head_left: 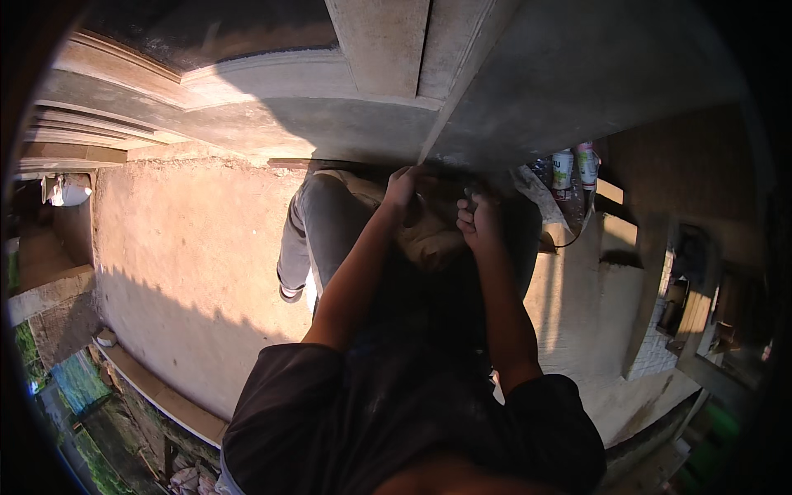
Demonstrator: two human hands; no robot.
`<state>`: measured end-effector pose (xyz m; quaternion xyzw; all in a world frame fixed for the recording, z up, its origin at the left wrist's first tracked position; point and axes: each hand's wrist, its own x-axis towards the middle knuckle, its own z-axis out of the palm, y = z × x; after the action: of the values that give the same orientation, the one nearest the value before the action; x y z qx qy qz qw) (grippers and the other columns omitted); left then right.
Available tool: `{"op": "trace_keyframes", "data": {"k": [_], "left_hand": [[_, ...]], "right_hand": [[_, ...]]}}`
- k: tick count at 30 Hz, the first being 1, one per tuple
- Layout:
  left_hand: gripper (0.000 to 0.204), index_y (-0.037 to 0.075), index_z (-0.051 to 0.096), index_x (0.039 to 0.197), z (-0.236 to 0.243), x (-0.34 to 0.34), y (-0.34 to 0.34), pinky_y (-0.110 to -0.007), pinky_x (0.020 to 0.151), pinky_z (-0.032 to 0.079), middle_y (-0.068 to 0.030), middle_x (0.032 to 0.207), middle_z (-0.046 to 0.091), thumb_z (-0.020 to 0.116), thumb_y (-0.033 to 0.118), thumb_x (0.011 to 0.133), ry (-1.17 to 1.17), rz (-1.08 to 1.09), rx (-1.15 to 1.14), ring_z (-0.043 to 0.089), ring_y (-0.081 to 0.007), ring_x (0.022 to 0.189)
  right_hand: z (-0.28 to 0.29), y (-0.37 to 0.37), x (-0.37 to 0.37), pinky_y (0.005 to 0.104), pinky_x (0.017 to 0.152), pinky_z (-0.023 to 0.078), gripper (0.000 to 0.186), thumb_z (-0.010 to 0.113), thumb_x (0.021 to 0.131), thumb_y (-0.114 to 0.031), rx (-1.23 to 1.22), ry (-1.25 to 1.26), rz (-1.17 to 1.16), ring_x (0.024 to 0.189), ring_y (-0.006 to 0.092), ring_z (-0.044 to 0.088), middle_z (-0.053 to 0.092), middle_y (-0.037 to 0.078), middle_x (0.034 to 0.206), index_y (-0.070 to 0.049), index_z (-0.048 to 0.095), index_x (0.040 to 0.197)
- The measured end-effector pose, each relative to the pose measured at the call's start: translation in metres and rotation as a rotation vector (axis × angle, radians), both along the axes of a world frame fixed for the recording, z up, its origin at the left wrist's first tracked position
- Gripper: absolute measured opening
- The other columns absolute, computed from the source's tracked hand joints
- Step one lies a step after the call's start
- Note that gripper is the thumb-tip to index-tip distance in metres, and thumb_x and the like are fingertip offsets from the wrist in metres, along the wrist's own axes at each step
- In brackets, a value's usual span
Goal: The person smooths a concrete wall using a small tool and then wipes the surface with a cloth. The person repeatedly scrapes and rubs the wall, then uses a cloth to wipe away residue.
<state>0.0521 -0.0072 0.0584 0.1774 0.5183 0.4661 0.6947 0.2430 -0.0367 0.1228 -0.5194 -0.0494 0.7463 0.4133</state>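
1. The left hand (401, 190) is partly in shade; whether it holds anything cannot be told.
2. The right hand (480, 219) curls around a dark thing (470, 195) too small and dim to name.
3. The brown cloth (431, 242) between the knees is partly lost in shadow, its lower end hidden.
4. A white thing (69, 190) at far left is too small to tell.
5. The dark rim cuts off the wooden door (379, 41) above.
6. A green shape (721, 427) at lower right is blurred.

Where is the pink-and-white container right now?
In the head view, the pink-and-white container is at upper right, just right of the green-and-white container, on the person's right, beyond the right hand.
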Motion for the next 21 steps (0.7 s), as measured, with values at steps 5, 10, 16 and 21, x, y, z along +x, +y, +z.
{"op": "trace_keyframes", "data": {"k": [5, 10, 16, 21], "left_hand": [[0.028, -0.003, 0.067, 0.115, -0.008, 0.0, 0.004, -0.036, 0.077, 0.055, -0.0144, 0.095, 0.074, 0.058, 0.02, 0.101, -0.046, 0.065, 0.047, 0.07, -0.0224, 0.087], [0.027, -0.004, 0.067, 0.109, -0.01, -0.001, 0.005, -0.036, 0.075, 0.055, -0.0147, 0.091, 0.073, 0.059, 0.021, 0.101, -0.012, 0.036, 0.021, 0.069, -0.0241, 0.083], [0.027, -0.002, 0.067, 0.112, 0.003, 0.004, 0.002, -0.039, 0.074, 0.055, -0.0127, 0.095, 0.071, 0.058, 0.022, 0.102, -0.076, 0.029, -0.058, 0.068, -0.0242, 0.083], [0.031, -0.002, 0.068, 0.113, 0.022, 0.017, -0.003, -0.04, 0.077, 0.056, -0.0114, 0.096, 0.071, 0.056, 0.026, 0.105, -0.071, -0.012, 0.018, 0.068, -0.0228, 0.088]], "right_hand": [[0.019, -0.001, -0.003, 0.0239, 0.041, 0.025, 0.013, 0.046, 0.104, -0.018, -0.015, -0.071, -0.032, 0.048, 0.0083, 0.038, 0.054, 0.004, 0.079, -0.014, 0.052, 0.115], [0.05, -0.004, -0.008, 0.0229, 0.041, 0.024, 0.013, 0.046, 0.105, -0.016, 0.063, 0.056, -0.023, 0.048, 0.0068, 0.038, 0.053, 0.003, 0.079, -0.012, 0.056, 0.113], [0.077, -0.01, -0.009, 0.0251, 0.043, 0.028, 0.011, 0.045, 0.105, -0.016, 0.14, -0.036, 0.01, 0.047, 0.0092, 0.038, 0.056, 0.006, 0.08, -0.009, 0.052, 0.11], [0.087, -0.012, -0.002, 0.0244, 0.045, 0.03, 0.011, 0.046, 0.104, -0.014, 0.089, 0.006, -0.009, 0.051, 0.0091, 0.042, 0.057, 0.008, 0.082, -0.007, 0.053, 0.11]]}}
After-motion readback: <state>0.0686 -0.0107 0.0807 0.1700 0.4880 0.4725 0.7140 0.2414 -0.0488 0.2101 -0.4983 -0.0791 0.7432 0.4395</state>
